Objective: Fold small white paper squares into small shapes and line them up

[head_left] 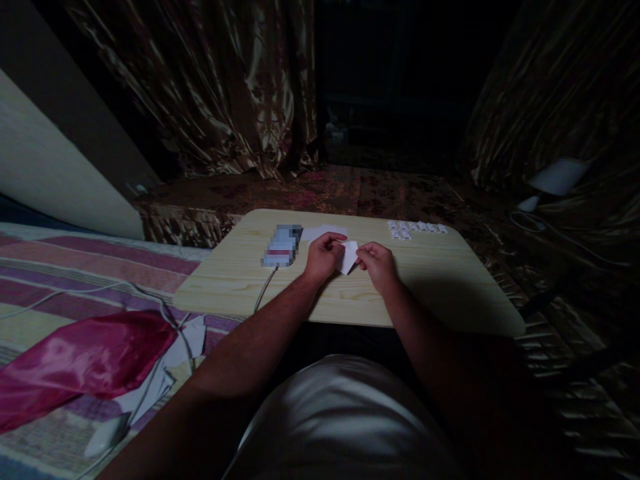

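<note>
Between both hands a small piece of white paper (348, 259) is held tilted above the wooden table (240, 293). My left hand (324, 256) grips its left edge, fingers closed. Opposite it, my right hand (377, 261) pinches the paper's right side between thumb and fingers. Behind my left hand lie flat white paper sheets (315, 232), partly covered by it. Several small folded white paper pieces (417, 228) stand in two rows at the table's far right.
A phone (281, 247) with a white cable (263, 290) lies on the table's left. On the striped bed sit a shiny pink cloth (90, 363), loose papers (187, 343) and a white charger-like object (107, 435). A lamp (560, 176) stands at far right.
</note>
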`<state>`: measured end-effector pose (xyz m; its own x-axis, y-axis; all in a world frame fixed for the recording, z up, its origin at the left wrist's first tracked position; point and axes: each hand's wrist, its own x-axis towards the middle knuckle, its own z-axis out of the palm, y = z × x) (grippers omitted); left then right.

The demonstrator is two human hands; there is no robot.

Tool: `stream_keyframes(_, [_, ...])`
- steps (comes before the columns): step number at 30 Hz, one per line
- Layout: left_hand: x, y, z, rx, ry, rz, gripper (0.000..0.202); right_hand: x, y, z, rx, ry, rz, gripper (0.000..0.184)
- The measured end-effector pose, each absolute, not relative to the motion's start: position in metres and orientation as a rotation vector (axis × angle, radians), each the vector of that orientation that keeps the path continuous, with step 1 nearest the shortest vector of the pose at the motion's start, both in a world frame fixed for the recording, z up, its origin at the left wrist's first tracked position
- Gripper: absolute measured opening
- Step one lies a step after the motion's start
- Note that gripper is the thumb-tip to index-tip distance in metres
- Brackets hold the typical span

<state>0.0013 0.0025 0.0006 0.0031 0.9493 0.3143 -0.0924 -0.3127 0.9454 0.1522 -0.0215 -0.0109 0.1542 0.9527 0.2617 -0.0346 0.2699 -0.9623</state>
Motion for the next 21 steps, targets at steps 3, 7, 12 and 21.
stream_keyframes(3, [0.0017, 0.0011, 0.0015, 1.337, 0.918, 1.399, 0.032, 0.1518, -0.0224, -0.0103, -1.064, -1.207, 0.888, 0.011])
stream_keyframes(7, [0.0025, 0.0001, 0.0013, 1.388, 0.887, 1.325, 0.030, 0.1494, -0.0235, -0.0126, -1.084, -1.337, 0.791, 0.012])
stream_keyframes(12, [0.0031, 0.0012, 0.0001, 1.392, 0.870, 1.302, 0.029, 0.1479, -0.0245, -0.0135, -1.117, -1.381, 0.690, 0.012])
stream_keyframes(21, [0.0048, -0.0010, 0.0018, 1.384, 0.822, 1.324, 0.026, 0.1518, -0.0184, -0.0165, -1.174, -1.286, 0.637, 0.017])
